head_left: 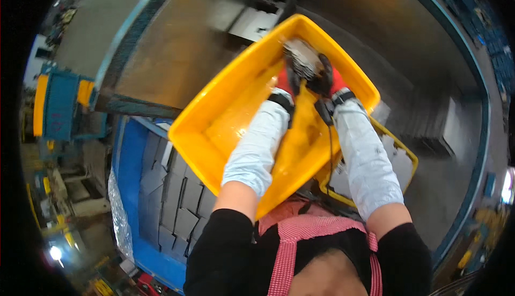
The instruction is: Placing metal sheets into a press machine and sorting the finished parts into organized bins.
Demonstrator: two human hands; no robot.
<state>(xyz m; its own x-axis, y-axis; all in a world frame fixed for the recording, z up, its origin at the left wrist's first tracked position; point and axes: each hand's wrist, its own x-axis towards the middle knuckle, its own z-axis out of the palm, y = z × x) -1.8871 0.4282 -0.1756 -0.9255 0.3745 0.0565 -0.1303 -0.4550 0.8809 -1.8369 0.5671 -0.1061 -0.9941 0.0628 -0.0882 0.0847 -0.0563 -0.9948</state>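
A stack of thin grey pieces (303,55) is seen in the head view in the far corner of a large yellow tub (217,124), held between two gloved hands. Its near sides are flanked by the left hand (288,78) and the right hand (324,78), while its far end is left exposed beyond the fingertips. The fingers of both hands are curled in against it, and the gap between the hands is filled only by the stack; the thumbs cannot be made out clearly. Whether the stack is borne by the tub's floor or lifted off it cannot be told. The near part of the tub is crossed by both forearms, which are covered by pale sleeves (256,143), and a dark cord (330,145) is hung below the right wrist. Under the right forearm, a smaller yellow box (397,140) is partly hidden, with pale flat pieces (401,166) inside. To the left, grey plates (185,223) are laid in rows within a blue bin (155,266).
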